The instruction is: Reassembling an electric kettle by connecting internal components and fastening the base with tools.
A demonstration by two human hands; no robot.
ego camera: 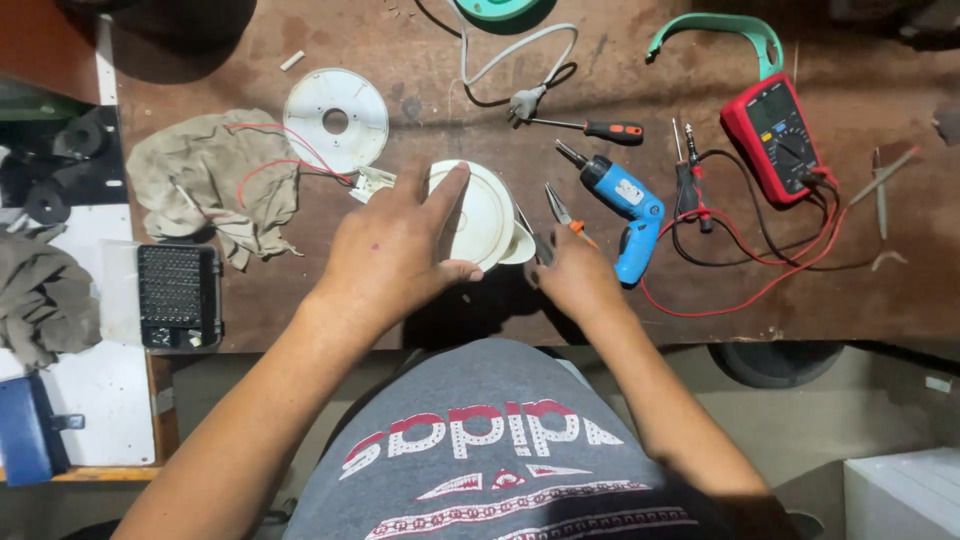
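My left hand (400,245) grips a round white plastic appliance base (490,215) standing on the brown workbench (420,100); fingers lie across its top, thumb under its near edge. Just right of it, my right hand (572,272) is closed around a slim metal tool (527,225) whose tip reaches the base's right rim. Orange-handled needle-nose pliers (562,208) lie right by that hand. Red wires (290,150) run from the base across a rag to the left.
A white round disc (335,118), grey rag (215,180) and black bit case (180,295) lie left. A blue electric screwdriver (625,210), screwdriver (590,127), red multimeter (772,135) with leads, white power cord (515,60) and teal curved handle (720,28) lie right.
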